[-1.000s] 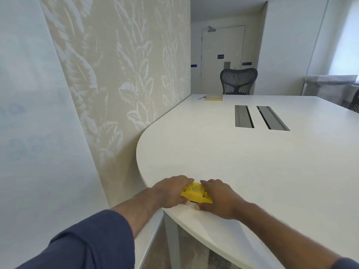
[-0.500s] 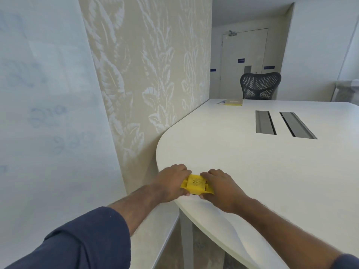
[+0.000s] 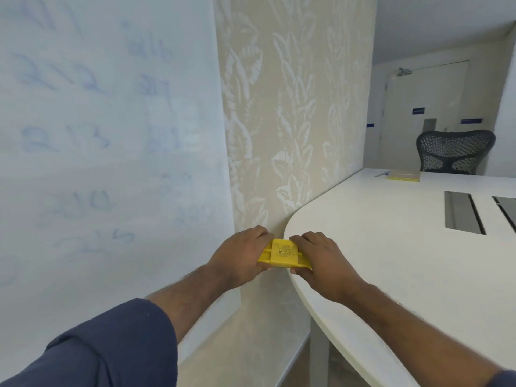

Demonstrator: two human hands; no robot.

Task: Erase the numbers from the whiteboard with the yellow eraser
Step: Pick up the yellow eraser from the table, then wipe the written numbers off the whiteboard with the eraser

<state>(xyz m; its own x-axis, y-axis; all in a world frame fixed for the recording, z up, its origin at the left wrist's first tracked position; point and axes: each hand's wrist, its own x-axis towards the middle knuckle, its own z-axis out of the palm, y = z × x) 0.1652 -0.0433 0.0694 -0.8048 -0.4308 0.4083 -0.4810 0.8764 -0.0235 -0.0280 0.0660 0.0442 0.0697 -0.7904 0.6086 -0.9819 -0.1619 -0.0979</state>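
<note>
The yellow eraser (image 3: pixel 283 254) sits between both hands at the rounded left end of the white table (image 3: pixel 391 247), partly past its edge. My left hand (image 3: pixel 240 255) grips its left end and my right hand (image 3: pixel 318 255) grips its right end. The whiteboard (image 3: pixel 106 163) fills the left of the view, to the left of my hands. Several faint blue numbers (image 3: pixel 64 135) are written on it in two columns, blurred.
A beige wall with a leaf pattern (image 3: pixel 293 107) stands between the whiteboard and the table. A black mesh chair (image 3: pixel 455 152) and a yellow-edged pad (image 3: pixel 403 175) are at the table's far end. Two cable slots (image 3: pixel 474 213) lie in the tabletop. A door is behind.
The view has swung left, bringing much more of the whiteboard and its numbers into sight. Both hands have moved left to the table's edge while keeping hold of the eraser.
</note>
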